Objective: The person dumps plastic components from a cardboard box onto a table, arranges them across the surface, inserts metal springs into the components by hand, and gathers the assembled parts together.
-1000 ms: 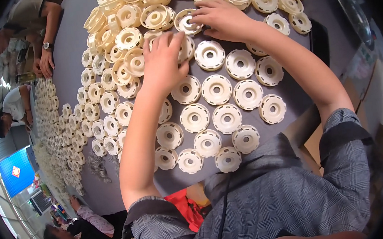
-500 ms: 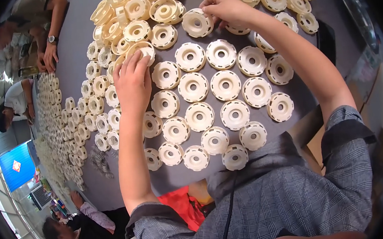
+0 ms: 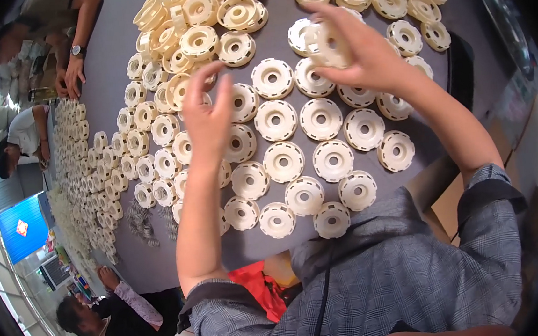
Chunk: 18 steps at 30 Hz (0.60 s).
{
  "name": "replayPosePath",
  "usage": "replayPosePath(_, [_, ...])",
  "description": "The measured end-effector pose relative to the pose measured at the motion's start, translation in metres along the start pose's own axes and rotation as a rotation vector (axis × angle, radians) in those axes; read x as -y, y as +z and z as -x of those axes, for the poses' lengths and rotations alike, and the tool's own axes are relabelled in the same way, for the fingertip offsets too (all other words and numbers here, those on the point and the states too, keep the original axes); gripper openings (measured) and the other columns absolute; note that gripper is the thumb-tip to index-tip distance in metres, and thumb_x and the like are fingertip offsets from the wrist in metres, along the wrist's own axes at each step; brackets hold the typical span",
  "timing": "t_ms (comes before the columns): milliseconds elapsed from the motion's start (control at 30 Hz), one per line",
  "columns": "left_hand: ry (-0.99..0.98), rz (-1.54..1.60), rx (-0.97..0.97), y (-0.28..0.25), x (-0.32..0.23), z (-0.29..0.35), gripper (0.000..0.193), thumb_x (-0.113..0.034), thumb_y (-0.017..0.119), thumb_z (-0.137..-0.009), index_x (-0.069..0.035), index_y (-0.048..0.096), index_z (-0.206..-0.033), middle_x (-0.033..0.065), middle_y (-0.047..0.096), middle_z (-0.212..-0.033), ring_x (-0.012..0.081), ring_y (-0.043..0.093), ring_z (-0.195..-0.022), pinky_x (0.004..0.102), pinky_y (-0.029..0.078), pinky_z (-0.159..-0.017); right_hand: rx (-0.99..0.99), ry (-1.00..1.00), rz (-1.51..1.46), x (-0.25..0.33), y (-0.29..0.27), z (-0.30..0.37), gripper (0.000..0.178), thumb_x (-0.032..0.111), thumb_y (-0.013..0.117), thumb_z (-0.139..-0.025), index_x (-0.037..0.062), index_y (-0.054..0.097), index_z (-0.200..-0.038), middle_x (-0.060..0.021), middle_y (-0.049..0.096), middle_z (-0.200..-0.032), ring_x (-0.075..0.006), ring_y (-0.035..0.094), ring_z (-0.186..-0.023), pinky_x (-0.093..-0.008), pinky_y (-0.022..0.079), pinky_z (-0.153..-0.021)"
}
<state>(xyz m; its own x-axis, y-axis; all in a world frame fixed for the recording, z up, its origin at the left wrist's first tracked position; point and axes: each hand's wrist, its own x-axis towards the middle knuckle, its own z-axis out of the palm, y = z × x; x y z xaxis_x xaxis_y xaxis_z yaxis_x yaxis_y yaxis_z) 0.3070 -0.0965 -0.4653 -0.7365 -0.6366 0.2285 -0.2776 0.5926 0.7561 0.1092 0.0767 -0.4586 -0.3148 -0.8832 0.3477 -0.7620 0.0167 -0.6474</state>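
My right hand (image 3: 364,54) grips a cream round plastic part (image 3: 327,44) with a hole in its middle, tilted and slightly blurred, above the far end of the laid-out rows. Some parts beneath that hand are partly hidden. My left hand (image 3: 208,119) hovers at the left side of the rows, its thumb and fingers apart and nothing between them. Close beside it lies another cream round part (image 3: 245,101). Between my arms, several matching parts (image 3: 276,121) lie flat, hole upward, in loose rows on the grey tabletop (image 3: 379,187).
A heap of similar parts (image 3: 199,41) rises at the far side, some tilted or stacked. Smaller cream rings (image 3: 139,115) spread along the left. Dark grey coiled pieces (image 3: 139,224) lie near them. Other people sit along the left, one wearing a watch (image 3: 76,50).
My right hand has brought the round part nearer and to the right, tilting it. My left hand has come off a part at the heap's edge, moved nearer and spread its fingers.
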Motion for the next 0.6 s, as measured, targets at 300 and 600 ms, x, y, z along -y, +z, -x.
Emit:
replayPosePath(300, [0.086, -0.438, -0.187, -0.034, 0.060, 0.011, 0.018, -0.005, 0.054, -0.082, 0.002, 0.058, -0.098, 0.0135, 0.060, -0.103, 0.0261, 0.058, -0.090, 0.0330, 0.045, -0.077, 0.099, 0.464, 0.214, -0.004, -0.094, 0.158, 0.062, 0.009, 0.067, -0.064, 0.0056, 0.046, -0.122, -0.0143, 0.043, -0.123, -0.0300, 0.044, -0.114, -0.0342, 0.035, -0.097])
replayPosePath(600, [-0.304, 0.901, -0.273, -0.055, 0.001, 0.067, 0.016, -0.009, 0.051, -0.088, 0.000, 0.053, -0.101, 0.0090, 0.059, -0.098, 0.0168, 0.057, -0.089, 0.0296, 0.045, -0.081, -0.120, 0.263, 0.272, -0.022, -0.042, 0.182, 0.059, 0.018, 0.063, -0.076, 0.0062, 0.040, -0.129, -0.0166, 0.038, -0.132, -0.0328, 0.034, -0.124, -0.0379, 0.028, -0.102])
